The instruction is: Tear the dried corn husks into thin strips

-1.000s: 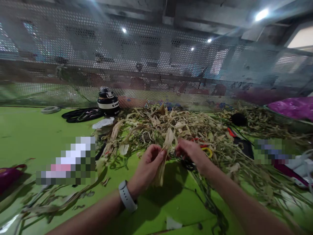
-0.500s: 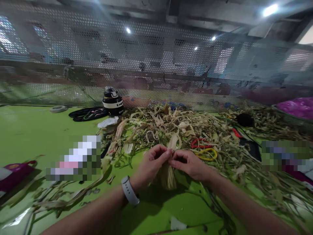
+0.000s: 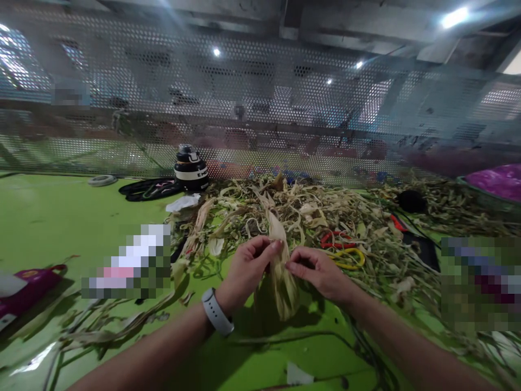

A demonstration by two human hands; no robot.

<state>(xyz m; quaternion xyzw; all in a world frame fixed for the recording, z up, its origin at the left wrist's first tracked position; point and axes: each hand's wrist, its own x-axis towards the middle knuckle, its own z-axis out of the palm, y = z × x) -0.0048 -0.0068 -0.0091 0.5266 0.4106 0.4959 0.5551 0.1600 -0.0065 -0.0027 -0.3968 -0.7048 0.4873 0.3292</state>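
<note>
A pale dried husk piece (image 3: 281,271) hangs upright between my two hands over the green table (image 3: 61,217). My left hand (image 3: 246,269), with a white watch on the wrist, pinches the husk near its top with thumb and fingers. My right hand (image 3: 315,271) is closed on the husk's right edge in a pinch. Just behind my hands lies a big heap of dried husks and strips (image 3: 293,209).
Red and yellow loops (image 3: 344,252) lie in the heap right of my hands. A black-and-white bottle (image 3: 190,168) and black straps (image 3: 148,188) stand at the back by the perforated metal screen (image 3: 260,108). A magenta item (image 3: 24,279) lies far left, a purple bag (image 3: 494,179) far right.
The husk piece now stands taller between my hands, its tip raised above the fingers. My hands have drawn slightly apart and dropped a little toward me.
</note>
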